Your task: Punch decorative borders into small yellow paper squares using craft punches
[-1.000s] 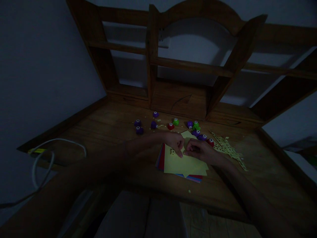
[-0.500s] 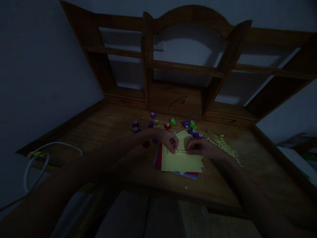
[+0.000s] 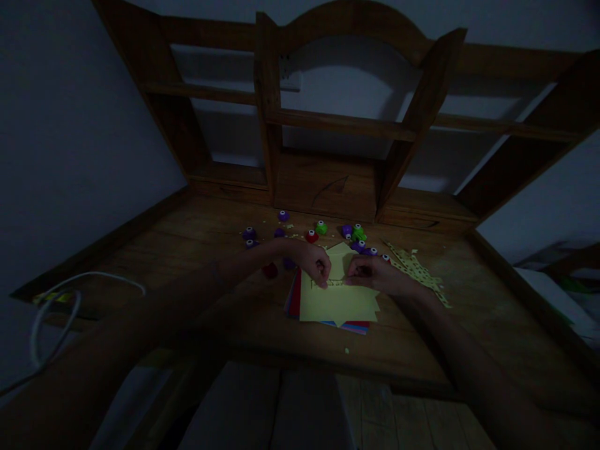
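My left hand is closed in a pinch at the left part of a narrow yellow paper strip with cut-out shapes along it. Its right end is pinched by my right hand. The strip lies level, just over or on a yellow sheet; whether they touch I cannot tell. Beneath that sheet, red paper and other coloured sheets stick out at the left and the bottom. Dim light hides the fine detail of my fingertips.
Several small purple, green and red pieces with eye-like tops lie behind the paper. Perforated yellow strips are heaped at the right. Yellow scraps dot the desk. A wooden shelf unit stands behind; a white cable loops at left.
The whole view has shifted slightly, so the desk and paper sit a little farther left. Both hands keep their pinch on the strip, with little movement over the paper.
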{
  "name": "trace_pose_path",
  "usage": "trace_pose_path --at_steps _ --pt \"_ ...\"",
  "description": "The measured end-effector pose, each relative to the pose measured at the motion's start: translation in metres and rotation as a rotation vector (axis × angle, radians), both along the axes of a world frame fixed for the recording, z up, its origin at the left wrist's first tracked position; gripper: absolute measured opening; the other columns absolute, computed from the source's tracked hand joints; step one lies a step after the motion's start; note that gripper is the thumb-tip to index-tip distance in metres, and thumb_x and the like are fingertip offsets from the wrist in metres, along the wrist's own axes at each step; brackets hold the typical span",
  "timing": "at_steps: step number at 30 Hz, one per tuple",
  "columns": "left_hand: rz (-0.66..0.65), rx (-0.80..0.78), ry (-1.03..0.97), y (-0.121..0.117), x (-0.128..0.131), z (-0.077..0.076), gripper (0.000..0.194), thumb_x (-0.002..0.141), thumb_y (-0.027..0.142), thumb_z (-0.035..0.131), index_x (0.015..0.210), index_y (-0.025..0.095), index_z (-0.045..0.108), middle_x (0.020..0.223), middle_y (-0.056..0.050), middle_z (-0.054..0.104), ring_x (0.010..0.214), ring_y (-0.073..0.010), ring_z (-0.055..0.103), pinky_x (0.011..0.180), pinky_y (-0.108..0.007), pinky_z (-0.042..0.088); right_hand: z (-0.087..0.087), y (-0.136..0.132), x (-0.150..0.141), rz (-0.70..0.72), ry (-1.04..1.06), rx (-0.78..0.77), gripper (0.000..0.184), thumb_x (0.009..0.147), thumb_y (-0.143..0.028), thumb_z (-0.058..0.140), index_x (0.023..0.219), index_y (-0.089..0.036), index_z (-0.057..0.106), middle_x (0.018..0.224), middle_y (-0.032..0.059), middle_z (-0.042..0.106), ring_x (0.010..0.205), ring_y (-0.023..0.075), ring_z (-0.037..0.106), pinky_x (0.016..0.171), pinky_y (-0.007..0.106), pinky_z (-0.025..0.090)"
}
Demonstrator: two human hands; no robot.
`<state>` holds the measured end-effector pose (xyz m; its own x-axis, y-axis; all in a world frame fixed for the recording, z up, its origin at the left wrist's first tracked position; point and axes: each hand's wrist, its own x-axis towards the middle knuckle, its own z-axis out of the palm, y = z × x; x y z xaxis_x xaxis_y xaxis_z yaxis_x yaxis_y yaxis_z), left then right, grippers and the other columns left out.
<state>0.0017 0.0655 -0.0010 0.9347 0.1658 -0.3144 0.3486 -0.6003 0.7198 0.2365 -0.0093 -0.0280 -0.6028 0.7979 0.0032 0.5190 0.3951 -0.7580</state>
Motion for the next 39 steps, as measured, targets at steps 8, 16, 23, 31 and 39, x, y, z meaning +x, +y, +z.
trace_pose_path --at_steps 8,16,23,31,39 --pt "0.035 0.048 -0.099 -0.017 -0.002 0.003 0.018 0.079 0.032 0.063 0.082 0.015 0.067 0.076 -0.001 0.060 0.071 -0.0112 0.054 0.063 -0.018 0.038 -0.003 0.001 0.000 0.016 0.055 -0.021 0.031 0.080 -0.047 0.062 0.082 -0.016 0.061 0.074 0.0012 0.058 0.066 0.0131 0.051 0.059 0.024 0.040" --pt "0.004 0.061 -0.124 -0.019 -0.002 0.003 0.010 0.079 0.024 0.061 0.079 0.015 0.066 0.075 -0.002 0.060 0.074 -0.0118 0.055 0.065 -0.017 0.039 -0.007 0.003 0.004 0.001 0.046 -0.076 0.032 0.077 -0.047 0.065 0.080 -0.016 0.061 0.072 0.0003 0.057 0.065 0.0123 0.050 0.057 0.023 0.040" --pt "0.023 0.046 -0.025 -0.019 0.004 0.004 0.010 0.077 0.023 0.060 0.077 0.013 0.063 0.071 0.000 0.056 0.067 -0.0102 0.050 0.058 -0.017 0.037 -0.005 0.003 0.002 0.004 0.027 -0.043 0.033 0.078 -0.049 0.063 0.080 -0.016 0.060 0.072 0.0003 0.057 0.065 0.0122 0.050 0.058 0.023 0.039" --pt "0.075 0.088 0.067 -0.014 0.006 0.002 0.020 0.076 0.034 0.062 0.072 0.015 0.056 0.066 0.002 0.052 0.059 -0.0099 0.044 0.053 -0.020 0.033 -0.002 -0.001 -0.001 0.012 0.052 -0.028 0.033 0.078 -0.049 0.063 0.079 -0.016 0.059 0.070 -0.0009 0.053 0.063 0.0112 0.046 0.054 0.022 0.037" --pt "0.283 0.342 -0.311 -0.054 -0.017 -0.006 0.035 0.083 0.035 0.059 0.113 0.018 0.052 0.111 -0.007 0.056 0.099 -0.0179 0.052 0.085 -0.027 0.039 0.006 -0.006 -0.003 0.005 0.038 -0.025 0.030 0.080 -0.047 0.062 0.080 -0.017 0.060 0.070 -0.0006 0.052 0.063 0.0117 0.046 0.053 0.022 0.036"
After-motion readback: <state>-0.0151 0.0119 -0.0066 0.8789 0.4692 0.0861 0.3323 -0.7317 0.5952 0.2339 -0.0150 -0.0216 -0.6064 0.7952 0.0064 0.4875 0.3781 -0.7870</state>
